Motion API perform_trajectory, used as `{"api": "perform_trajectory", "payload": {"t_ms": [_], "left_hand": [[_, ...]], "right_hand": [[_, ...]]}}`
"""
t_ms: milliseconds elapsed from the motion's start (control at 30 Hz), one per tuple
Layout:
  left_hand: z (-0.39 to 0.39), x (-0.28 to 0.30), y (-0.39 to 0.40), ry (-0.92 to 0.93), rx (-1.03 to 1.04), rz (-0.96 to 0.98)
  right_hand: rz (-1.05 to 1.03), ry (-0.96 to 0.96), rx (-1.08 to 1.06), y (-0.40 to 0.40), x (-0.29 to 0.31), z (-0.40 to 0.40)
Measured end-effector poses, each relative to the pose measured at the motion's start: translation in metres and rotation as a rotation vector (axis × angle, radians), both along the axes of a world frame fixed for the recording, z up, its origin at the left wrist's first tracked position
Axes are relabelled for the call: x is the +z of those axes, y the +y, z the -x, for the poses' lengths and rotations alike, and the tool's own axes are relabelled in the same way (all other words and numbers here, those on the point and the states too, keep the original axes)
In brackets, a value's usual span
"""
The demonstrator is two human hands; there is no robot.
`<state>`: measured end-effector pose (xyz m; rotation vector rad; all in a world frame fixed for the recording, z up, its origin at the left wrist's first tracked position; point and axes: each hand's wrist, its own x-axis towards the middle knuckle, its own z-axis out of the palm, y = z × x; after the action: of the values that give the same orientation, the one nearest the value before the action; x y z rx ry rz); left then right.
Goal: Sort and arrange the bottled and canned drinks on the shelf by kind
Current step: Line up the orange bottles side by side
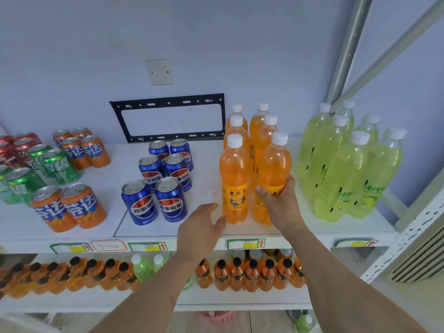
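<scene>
On the white shelf [168, 231] stand two rows of orange soda bottles with white caps. My right hand [278, 203] grips the front right orange bottle [276, 162] around its label. My left hand [201, 227] is open, fingers relaxed, just left of the front left orange bottle [234, 179] and close to its base. Several blue cola cans [165, 174] stand in two rows to the left. Pale green lemon bottles [348, 164] are grouped at the right.
Orange soda cans [69, 207], green cans [57, 167] and red cans [21, 147] crowd the shelf's left end. A black metal bracket [168, 116] leans on the wall behind. The lower shelf holds dark-capped orange bottles [252, 272]. A perforated shelf post [403, 239] stands at the right.
</scene>
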<state>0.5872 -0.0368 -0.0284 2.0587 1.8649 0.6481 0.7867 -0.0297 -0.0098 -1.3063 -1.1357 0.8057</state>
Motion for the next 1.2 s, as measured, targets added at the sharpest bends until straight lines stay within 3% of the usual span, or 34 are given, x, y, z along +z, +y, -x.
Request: {"api": "perform_trajectory", "payload": {"t_ms": [133, 300, 433, 567, 667, 767, 867, 1000, 1200], "left_hand": [[0.000, -0.019, -0.019, 0.133, -0.050, -0.115], [0.002, -0.021, -0.030, 0.135, -0.055, -0.162], [0.009, -0.014, -0.036, 0.213, -0.097, -0.167], [0.022, -0.003, -0.038, 0.406, -0.156, -0.180], [0.046, 0.006, -0.048, 0.585, -0.209, -0.225], [0.083, 0.012, -0.060, 0.716, -0.279, -0.290], [0.134, 0.018, -0.070, 0.782, -0.327, -0.370], [0.210, 0.033, -0.079, 0.843, -0.357, -0.420], [0.310, 0.063, -0.084, 0.880, -0.309, -0.535]], "right_hand": [[-0.027, -0.048, -0.002, 0.003, -0.008, 0.006], [-0.026, -0.110, -0.022, 0.003, -0.008, 0.002], [0.145, -0.233, 0.002, -0.012, -0.029, -0.005], [0.414, -0.624, -0.075, -0.034, -0.043, -0.007], [0.460, -0.953, -0.114, -0.064, -0.038, 0.007], [0.366, -1.300, 0.014, -0.087, -0.029, 0.051], [0.212, -1.509, 0.114, -0.099, -0.012, 0.117], [-0.014, -1.659, 0.183, -0.101, 0.016, 0.215], [-0.263, -1.651, 0.160, -0.096, 0.057, 0.325]]}}
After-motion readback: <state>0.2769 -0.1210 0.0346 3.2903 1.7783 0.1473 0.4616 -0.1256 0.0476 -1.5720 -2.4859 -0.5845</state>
